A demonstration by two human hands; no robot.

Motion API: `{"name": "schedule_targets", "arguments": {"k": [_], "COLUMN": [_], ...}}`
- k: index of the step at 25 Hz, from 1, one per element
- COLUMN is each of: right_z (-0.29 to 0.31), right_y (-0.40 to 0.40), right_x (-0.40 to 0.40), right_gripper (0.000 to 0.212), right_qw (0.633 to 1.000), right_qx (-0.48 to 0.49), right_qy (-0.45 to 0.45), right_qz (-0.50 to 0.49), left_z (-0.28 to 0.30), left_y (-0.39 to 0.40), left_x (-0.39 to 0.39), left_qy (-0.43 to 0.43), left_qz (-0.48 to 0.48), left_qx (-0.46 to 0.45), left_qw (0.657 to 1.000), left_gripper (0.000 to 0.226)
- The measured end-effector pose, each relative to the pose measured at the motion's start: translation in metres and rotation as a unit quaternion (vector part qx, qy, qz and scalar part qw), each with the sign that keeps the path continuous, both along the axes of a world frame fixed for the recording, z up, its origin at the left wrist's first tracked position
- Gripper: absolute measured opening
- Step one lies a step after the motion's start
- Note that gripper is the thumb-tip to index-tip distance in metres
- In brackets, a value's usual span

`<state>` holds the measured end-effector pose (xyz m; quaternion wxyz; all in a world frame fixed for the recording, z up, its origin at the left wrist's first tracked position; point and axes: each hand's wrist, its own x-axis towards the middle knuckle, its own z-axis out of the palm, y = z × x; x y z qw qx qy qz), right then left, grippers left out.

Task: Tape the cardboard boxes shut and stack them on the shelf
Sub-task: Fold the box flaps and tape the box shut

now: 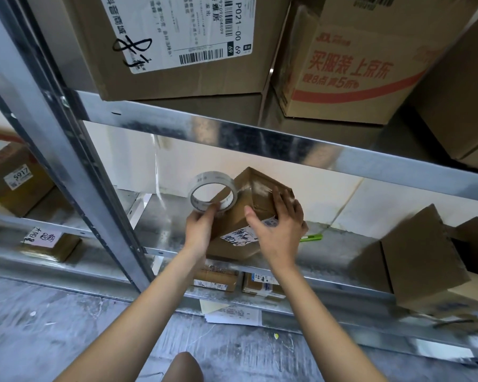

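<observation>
Your left hand pinches tape roll just left of small box on shelf; your right hand lies spread, fingers fairly straight, over box top.

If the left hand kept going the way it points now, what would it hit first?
The left hand pinches the clear tape roll; straight on, the roll probably meets the pale back wall, though depth is unclear.
</observation>
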<state>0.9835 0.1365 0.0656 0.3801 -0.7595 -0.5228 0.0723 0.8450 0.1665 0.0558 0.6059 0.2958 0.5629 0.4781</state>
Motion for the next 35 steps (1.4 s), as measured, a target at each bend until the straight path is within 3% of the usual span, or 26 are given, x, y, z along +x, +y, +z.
{"name": "schedule_targets", "arguments": {"k": [2, 4, 7, 9, 14, 18, 21, 25, 28, 32, 35], "right_z": [-0.02, -0.037, -0.045, -0.044, -0.058, -0.057, -0.053, -0.05, -0.043, -0.044, -0.047], "right_y": [-0.007, -0.016, -0.026, -0.028, -0.022, -0.024, -0.025, -0.024, -0.022, -0.013, -0.01], "right_x": [-0.001, -0.001, 0.007, 0.014, 0.034, 0.045, 0.05, 0.048, 0.042, 0.014, 0.006], "right_gripper": [0.075, 0.071, 0.055, 0.045, 0.061, 0.068, 0.075, 0.077, 0.078, 0.079, 0.079], "right_qw": [0.985, 0.948, 0.923, 0.938, 0.989, 0.995, 0.988, 0.979, 0.966, 0.962, 0.965], "right_qx": [0.05, 0.076, 0.051, 0.029, -0.017, -0.079, -0.118, -0.143, -0.169, -0.169, -0.14], "right_qy": [0.164, 0.31, 0.381, 0.345, 0.134, -0.026, -0.081, -0.132, -0.182, -0.203, -0.215], "right_qz": [-0.01, -0.01, 0.004, 0.019, 0.06, 0.056, 0.06, 0.065, 0.07, 0.076, 0.053], "left_z": [0.011, 0.015, 0.009, 0.007, 0.016, 0.016, 0.018, 0.007, 0.005, -0.002, 0.002], "left_y": [0.004, 0.008, 0.016, 0.017, 0.002, 0.003, 0.021, 0.027, 0.025, 0.02, 0.019], "left_x": [0.003, 0.01, 0.021, 0.031, 0.061, 0.063, 0.038, 0.006, 0.018, 0.029, 0.026], "left_qy": [0.122, 0.302, 0.458, 0.513, 0.603, 0.64, 0.624, 0.577, 0.549, 0.608, 0.63], "left_qz": [-0.034, -0.07, -0.152, -0.197, -0.234, -0.249, -0.222, -0.203, -0.174, -0.159, -0.159], "left_qx": [0.064, 0.11, 0.165, 0.16, 0.095, 0.102, 0.125, 0.223, 0.199, 0.132, 0.166], "left_qw": [0.99, 0.944, 0.86, 0.82, 0.757, 0.72, 0.739, 0.759, 0.793, 0.766, 0.741], "left_gripper": [0.028, 0.027, 0.041, 0.046, 0.04, 0.041, 0.033, 0.022, 0.025, 0.037, 0.031]}}
